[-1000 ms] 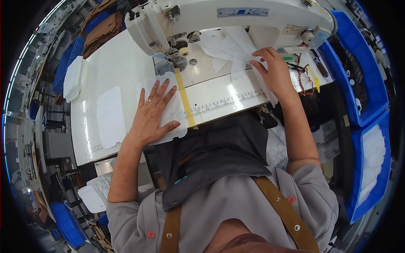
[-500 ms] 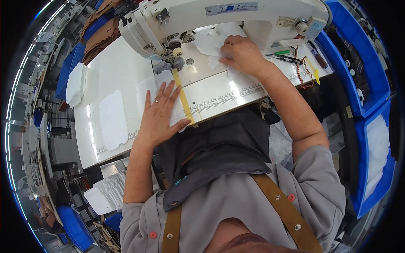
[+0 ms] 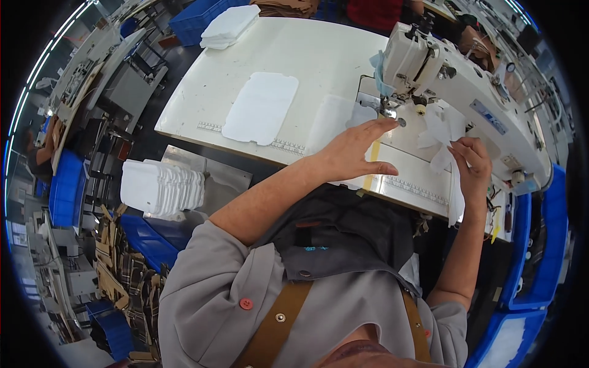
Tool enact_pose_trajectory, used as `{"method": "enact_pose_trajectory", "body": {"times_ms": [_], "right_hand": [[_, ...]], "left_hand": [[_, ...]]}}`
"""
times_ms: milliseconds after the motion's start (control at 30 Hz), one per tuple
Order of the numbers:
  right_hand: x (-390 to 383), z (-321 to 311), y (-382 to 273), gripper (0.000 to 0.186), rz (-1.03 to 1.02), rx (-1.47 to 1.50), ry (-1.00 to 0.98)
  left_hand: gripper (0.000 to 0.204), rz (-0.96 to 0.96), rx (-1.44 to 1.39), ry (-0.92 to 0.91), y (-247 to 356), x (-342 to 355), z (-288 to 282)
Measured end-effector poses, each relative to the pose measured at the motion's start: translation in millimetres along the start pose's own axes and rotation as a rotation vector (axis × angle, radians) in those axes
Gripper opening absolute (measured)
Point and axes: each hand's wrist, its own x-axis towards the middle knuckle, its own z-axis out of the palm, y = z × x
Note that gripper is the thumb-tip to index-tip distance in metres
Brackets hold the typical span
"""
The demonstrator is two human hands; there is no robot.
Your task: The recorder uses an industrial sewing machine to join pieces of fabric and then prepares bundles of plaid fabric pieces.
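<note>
At the right of the table stands a white sewing machine. My left hand is open, thumb and fingers apart, its fingertips just in front of the presser foot. A thin white fabric piece lies partly beneath this hand, its far end by the needle area. Yellow tape runs along the table beside the thumb. My right hand pinches a thin white sheet that hangs over the table's front edge. More crumpled white sheets lie under the machine arm next to it.
A single white rounded piece lies on the table, with a stack of white pieces at its far left corner. Below the left edge sits another stack. Blue bins stand at the right.
The view has swung left. My left hand has gone from lying flat on the white fabric piece to beside the presser foot. My right hand has drawn a white sheet toward the front edge.
</note>
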Motion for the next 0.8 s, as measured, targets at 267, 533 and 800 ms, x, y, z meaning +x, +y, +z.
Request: {"method": "enact_pose_trajectory", "body": {"times_ms": [267,533,800], "right_hand": [[-15.2,5.1,-61.0,0.006,0.067,0.53,0.073],[-37.4,73.2,-123.3,0.03,0.45,1.077,-0.121],[-36.9,100.6,-111.7,0.032,-0.046,0.351,-0.154]], "left_hand": [[0.091,0.091,-0.478,0.045,42.7,30.2,-8.2],[0.035,-0.368,-0.687,-0.033,10.3,10.2,-36.3],[0.022,-0.538,-0.568,-0.094,-47.9,32.9,-48.2]]}}
